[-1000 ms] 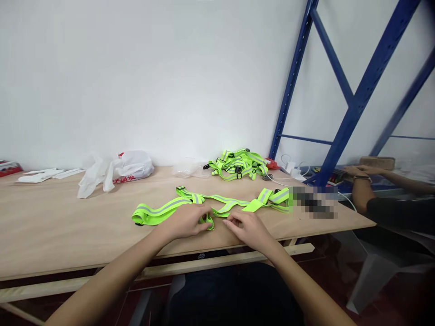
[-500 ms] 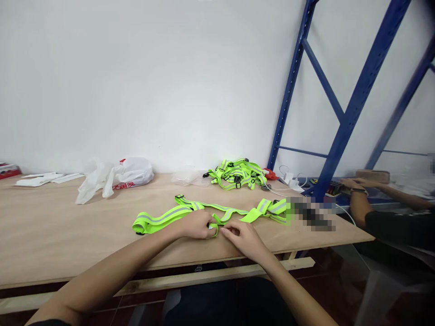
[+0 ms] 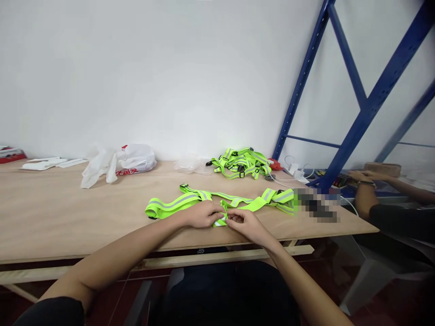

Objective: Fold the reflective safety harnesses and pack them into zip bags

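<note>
In the head view, a harness of flat neon-green webbing with a silver-grey reflective stripe [image 3: 175, 205] lies near the front edge of a pale brown, smooth-surfaced wooden table [image 3: 68, 213]. Its left part doubles back in a soft, rounded loop; its middle runs in slack, crossing bands, and its right part is bunched in folds, partly covered by a pixelated patch. A small black plastic buckle [image 3: 184, 185] sits at its upper left corner.

The left hand [image 3: 205, 214] pinches a short folded length of this webbing between thumb and fingers, the striped face showing below the fingertips. The right hand [image 3: 247, 222] is beside it, fingers curled and tips touching the same fold; whether they grip it, I cannot tell.

Farther back, a tangled heap of similar neon-green striped straps [image 3: 241, 163] with black buckles rests near the matte white wall [image 3: 136, 68]. Left of it lie a crinkled, clear plastic film bag [image 3: 190, 164], a bulging white plastic bag with red lettering [image 3: 140, 158] and thin, flat white pieces [image 3: 44, 164]. To the right rises an angled frame of blue painted metal [image 3: 370, 102], with perforated uprights. Beyond it, another person's bare forearm [image 3: 367, 192] wears a dark wristband.
</note>
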Action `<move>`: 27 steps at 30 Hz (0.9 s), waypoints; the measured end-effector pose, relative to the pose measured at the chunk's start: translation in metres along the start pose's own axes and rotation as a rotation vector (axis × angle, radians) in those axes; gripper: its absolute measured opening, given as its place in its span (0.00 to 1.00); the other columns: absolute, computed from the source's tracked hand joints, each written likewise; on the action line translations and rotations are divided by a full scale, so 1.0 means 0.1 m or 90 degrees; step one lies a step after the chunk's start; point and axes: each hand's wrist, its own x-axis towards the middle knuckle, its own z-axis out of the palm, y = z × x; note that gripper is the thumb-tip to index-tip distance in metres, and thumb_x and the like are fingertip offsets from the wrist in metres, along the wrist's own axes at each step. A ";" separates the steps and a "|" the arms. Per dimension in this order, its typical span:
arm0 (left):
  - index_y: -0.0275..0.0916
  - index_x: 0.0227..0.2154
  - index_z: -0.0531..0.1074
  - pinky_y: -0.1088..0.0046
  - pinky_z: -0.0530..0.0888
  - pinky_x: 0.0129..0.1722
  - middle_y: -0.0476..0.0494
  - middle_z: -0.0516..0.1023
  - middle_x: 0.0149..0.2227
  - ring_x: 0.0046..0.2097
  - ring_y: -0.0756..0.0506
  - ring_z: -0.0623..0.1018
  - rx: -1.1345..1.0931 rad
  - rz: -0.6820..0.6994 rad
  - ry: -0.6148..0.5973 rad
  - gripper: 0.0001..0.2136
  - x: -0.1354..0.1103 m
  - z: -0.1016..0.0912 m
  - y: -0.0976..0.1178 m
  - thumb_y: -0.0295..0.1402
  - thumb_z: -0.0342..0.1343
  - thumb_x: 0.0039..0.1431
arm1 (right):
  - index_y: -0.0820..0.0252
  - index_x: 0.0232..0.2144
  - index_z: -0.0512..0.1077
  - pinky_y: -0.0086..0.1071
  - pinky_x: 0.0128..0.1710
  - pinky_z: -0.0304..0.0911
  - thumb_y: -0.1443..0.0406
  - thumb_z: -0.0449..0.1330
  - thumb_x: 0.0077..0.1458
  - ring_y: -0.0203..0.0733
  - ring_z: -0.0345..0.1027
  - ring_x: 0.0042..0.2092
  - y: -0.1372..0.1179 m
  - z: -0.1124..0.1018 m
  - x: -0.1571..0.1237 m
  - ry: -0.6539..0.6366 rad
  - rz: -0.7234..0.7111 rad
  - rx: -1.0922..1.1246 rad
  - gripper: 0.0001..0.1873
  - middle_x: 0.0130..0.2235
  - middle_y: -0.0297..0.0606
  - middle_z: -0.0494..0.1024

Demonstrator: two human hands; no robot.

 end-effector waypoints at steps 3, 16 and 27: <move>0.37 0.38 0.73 0.71 0.68 0.40 0.41 0.77 0.36 0.38 0.44 0.74 -0.005 -0.006 0.002 0.14 0.00 0.00 0.00 0.36 0.44 0.69 | 0.63 0.38 0.80 0.30 0.31 0.61 0.59 0.61 0.52 0.38 0.66 0.31 0.00 0.00 0.00 -0.003 0.010 0.002 0.16 0.31 0.36 0.78; 0.37 0.38 0.73 0.72 0.67 0.41 0.42 0.76 0.37 0.39 0.44 0.74 0.001 -0.012 -0.001 0.14 -0.03 0.01 0.01 0.35 0.42 0.70 | 0.64 0.41 0.79 0.31 0.33 0.64 0.61 0.59 0.51 0.38 0.69 0.32 0.05 0.01 0.02 0.017 0.012 -0.015 0.18 0.34 0.38 0.81; 0.37 0.37 0.74 0.72 0.68 0.40 0.42 0.76 0.35 0.37 0.45 0.73 0.006 -0.015 0.014 0.14 -0.04 0.03 0.03 0.35 0.44 0.68 | 0.63 0.36 0.79 0.29 0.30 0.62 0.64 0.59 0.50 0.37 0.66 0.30 0.02 0.06 0.02 0.049 -0.006 -0.017 0.13 0.31 0.37 0.79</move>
